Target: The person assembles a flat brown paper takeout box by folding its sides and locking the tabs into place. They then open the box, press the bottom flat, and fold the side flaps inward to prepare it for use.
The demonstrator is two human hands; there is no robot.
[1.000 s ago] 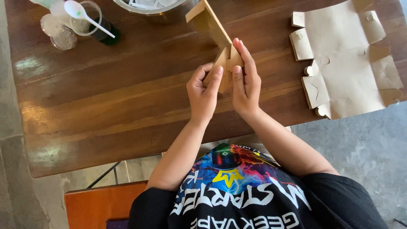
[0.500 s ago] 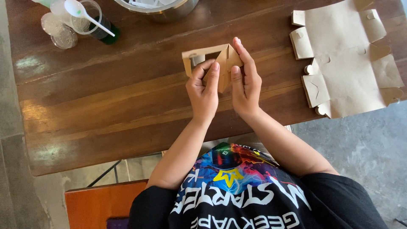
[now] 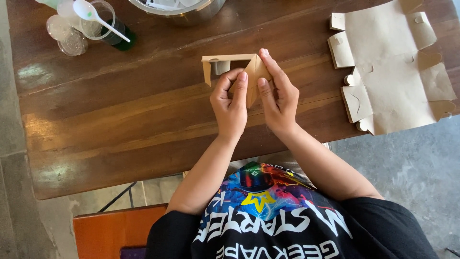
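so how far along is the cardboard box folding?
Partly done: the small cardboard piece already has folded walls standing on its left side. In hand: the left hand and right hand pinch its right end, pressing a triangular flap. Left: that piece is not yet closed into a box, and the stack of flat box blanks lies unfolded at the right of the wooden table.

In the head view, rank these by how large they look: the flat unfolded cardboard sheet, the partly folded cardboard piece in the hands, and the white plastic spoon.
1. Flat unfolded cardboard sheet, clearly the largest.
2. Partly folded cardboard piece, pinched by the left hand and right hand.
3. White plastic spoon, the smallest.
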